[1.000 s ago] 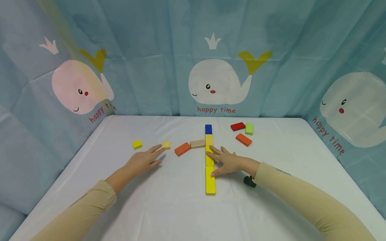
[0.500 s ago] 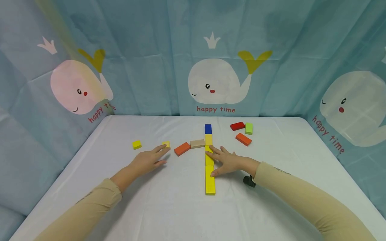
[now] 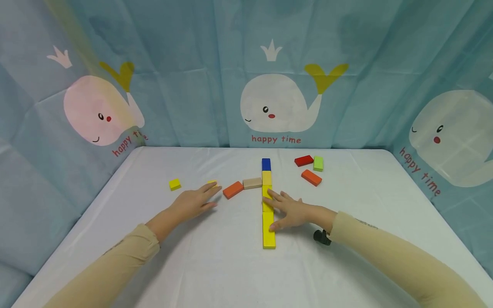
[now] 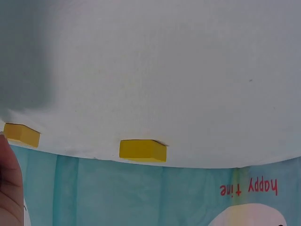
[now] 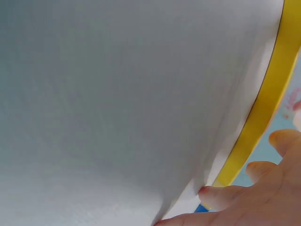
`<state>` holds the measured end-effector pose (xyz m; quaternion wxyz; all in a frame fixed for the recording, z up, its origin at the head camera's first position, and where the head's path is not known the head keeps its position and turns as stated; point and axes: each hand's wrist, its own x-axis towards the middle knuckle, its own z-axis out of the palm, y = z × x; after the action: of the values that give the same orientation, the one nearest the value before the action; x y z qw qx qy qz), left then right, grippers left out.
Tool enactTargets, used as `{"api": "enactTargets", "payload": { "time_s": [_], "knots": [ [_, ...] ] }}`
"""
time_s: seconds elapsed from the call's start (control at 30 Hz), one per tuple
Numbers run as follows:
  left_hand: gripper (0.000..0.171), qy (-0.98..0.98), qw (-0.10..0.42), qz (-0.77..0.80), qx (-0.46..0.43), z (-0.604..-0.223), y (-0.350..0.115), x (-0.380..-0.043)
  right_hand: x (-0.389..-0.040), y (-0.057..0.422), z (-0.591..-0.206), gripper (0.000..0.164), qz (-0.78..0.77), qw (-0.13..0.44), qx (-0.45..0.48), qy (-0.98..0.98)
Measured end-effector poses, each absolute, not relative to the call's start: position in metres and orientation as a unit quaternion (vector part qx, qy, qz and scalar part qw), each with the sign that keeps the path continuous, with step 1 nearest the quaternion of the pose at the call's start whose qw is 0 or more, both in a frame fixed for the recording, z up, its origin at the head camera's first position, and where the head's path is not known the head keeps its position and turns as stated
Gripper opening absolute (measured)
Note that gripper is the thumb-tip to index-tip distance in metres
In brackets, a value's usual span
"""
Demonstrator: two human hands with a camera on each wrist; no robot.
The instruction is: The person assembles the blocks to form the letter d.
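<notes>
A straight row runs toward me in the head view: a blue block (image 3: 266, 164), a pale yellow block (image 3: 266, 178), then a yellow block (image 3: 266, 206) and a longer yellow one (image 3: 268, 240). My right hand (image 3: 293, 212) has its fingers spread over the right side of this row, fingertips overlapping the two brighter yellow blocks. My left hand (image 3: 191, 205) reaches forward with extended fingers and holds nothing. Its fingertips partly cover a small pale yellow block (image 3: 212, 182). In the left wrist view, that small block (image 4: 21, 135) lies beside a finger.
A tan block (image 3: 252, 183) meets the row's left side, with an orange block (image 3: 233, 190) at its end. Farther left lies a yellow block (image 3: 175, 184). Dark red (image 3: 304, 161), green (image 3: 318, 164) and orange (image 3: 311, 178) blocks sit at the back right. A whale-print curtain (image 3: 185, 107) backs the table.
My left hand has moved rightward and now covers more of the small pale yellow block. My right hand has shifted slightly right and nearer to me. The blocks stay put.
</notes>
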<state>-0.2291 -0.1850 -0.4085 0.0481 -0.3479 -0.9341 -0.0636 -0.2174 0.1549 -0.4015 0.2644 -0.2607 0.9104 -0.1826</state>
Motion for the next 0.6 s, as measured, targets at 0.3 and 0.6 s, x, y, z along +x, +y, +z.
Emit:
{"api": "enactTargets", "payload": {
  "time_s": [0.3, 0.6],
  "knots": [
    [0.054, -0.933, 0.034, -0.060, -0.353, -0.396, -0.172, -0.239, -0.186, 0.150, -0.400, 0.088, -0.176, 0.256, -0.255, 0.916],
    [0.056, -0.938, -0.001, -0.058, -0.341, -0.386, -0.132, -0.263, -0.179, 0.146, -0.402, 0.083, -0.155, 0.245, -0.254, 0.923]
  ]
}}
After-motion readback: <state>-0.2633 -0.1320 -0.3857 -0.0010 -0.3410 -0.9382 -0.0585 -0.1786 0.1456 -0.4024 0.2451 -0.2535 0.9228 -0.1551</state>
